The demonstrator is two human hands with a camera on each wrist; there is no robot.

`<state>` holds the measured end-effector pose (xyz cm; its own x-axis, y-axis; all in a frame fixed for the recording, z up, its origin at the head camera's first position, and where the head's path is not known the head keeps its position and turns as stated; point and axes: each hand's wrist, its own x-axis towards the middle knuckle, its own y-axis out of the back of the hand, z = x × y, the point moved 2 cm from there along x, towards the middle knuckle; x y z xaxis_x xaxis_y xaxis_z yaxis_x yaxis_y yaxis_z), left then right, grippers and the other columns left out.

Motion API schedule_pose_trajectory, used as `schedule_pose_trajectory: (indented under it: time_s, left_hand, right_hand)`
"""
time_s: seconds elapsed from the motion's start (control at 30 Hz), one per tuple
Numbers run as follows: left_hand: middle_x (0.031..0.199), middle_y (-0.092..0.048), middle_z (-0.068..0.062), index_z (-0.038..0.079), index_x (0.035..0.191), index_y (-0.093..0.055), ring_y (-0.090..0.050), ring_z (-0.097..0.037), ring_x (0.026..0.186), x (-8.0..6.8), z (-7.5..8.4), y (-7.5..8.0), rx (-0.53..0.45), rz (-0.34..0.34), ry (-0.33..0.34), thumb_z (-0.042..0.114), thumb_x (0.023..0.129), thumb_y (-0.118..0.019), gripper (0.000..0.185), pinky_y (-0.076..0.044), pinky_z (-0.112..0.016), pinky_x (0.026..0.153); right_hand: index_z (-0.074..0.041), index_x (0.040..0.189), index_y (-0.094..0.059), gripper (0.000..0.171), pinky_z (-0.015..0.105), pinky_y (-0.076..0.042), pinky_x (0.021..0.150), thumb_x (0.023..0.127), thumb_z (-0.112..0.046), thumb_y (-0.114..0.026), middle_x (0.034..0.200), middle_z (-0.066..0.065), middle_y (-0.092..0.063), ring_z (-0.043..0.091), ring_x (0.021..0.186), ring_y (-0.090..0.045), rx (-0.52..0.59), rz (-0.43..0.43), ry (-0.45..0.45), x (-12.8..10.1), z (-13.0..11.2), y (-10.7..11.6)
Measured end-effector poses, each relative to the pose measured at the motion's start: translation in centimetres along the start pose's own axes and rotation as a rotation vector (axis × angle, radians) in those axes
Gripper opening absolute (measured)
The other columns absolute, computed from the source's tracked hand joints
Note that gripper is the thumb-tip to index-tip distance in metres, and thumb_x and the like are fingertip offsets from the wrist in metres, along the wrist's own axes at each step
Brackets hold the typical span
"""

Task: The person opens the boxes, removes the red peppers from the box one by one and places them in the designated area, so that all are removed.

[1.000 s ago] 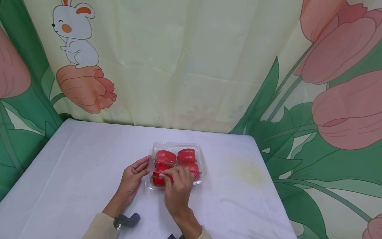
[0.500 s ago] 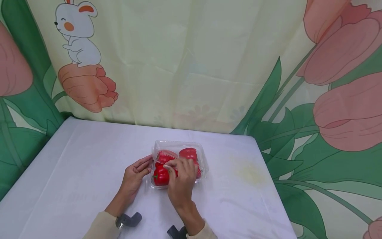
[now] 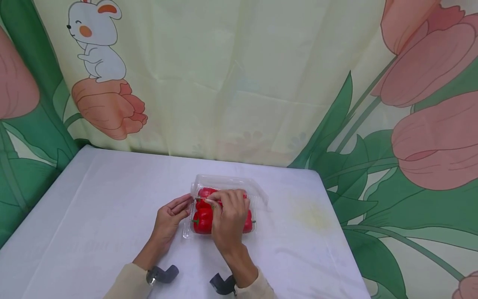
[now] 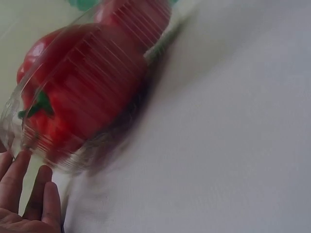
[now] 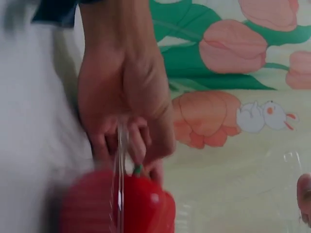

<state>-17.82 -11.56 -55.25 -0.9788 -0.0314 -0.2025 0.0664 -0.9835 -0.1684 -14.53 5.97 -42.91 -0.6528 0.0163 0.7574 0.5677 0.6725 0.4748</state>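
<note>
A clear plastic clamshell box [image 3: 188, 233] with several red bell peppers [image 3: 203, 221] sits on the white-covered table. My right hand [image 3: 229, 220] pinches the front edge of its lid [image 3: 258, 192] between thumb and fingers, and the lid stands raised over the rear peppers. The right hand covers part of the peppers in the head view. At the box's left side my left hand [image 3: 168, 222] rests with fingers extended, fingertips at the plastic edge. In the left wrist view a pepper [image 4: 87, 92] with a green stem shows behind ribbed clear plastic.
The white tablecloth [image 3: 112, 207] spreads around the box on all sides. Behind the table hangs a curtain [image 3: 186, 83] printed with tulips and a rabbit. Dark wrist mounts [image 3: 164, 274] sit on both wrists.
My right hand has moved the lid's front edge up and back, uncovering the front peppers. The left hand has stayed at the box's left side.
</note>
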Motion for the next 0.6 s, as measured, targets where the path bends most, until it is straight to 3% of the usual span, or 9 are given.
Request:
schedule_pose_trajectory:
  time_s: [0.23,0.6]
  left_hand:
    - [0.142,-0.06,-0.002,0.016,0.139,-0.058,-0.057,-0.015,0.131,0.0,0.1,-0.2,-0.001,-0.02,-0.005,0.012,0.094,-0.068,0.046,-0.05,-0.018,0.097]
    - [0.141,-0.061,0.001,0.018,0.138,-0.059,-0.056,-0.011,0.131,0.1,0.0,-0.2,-0.007,-0.037,-0.04,0.009,0.095,-0.067,0.045,-0.051,-0.018,0.097]
  right_hand:
    - [-0.018,0.096,-0.076,0.017,0.032,-0.042,0.078,0.086,-0.031,-0.078,0.098,-0.002,-0.073,0.011,0.091,-0.061,-0.025,-0.014,0.027,1.5,0.0,0.1]
    - [-0.018,0.097,-0.079,0.017,0.03,-0.039,0.07,0.083,-0.028,-0.082,0.094,0.0,-0.074,0.014,0.085,-0.059,-0.034,0.058,0.146,3.5,1.1,0.0]
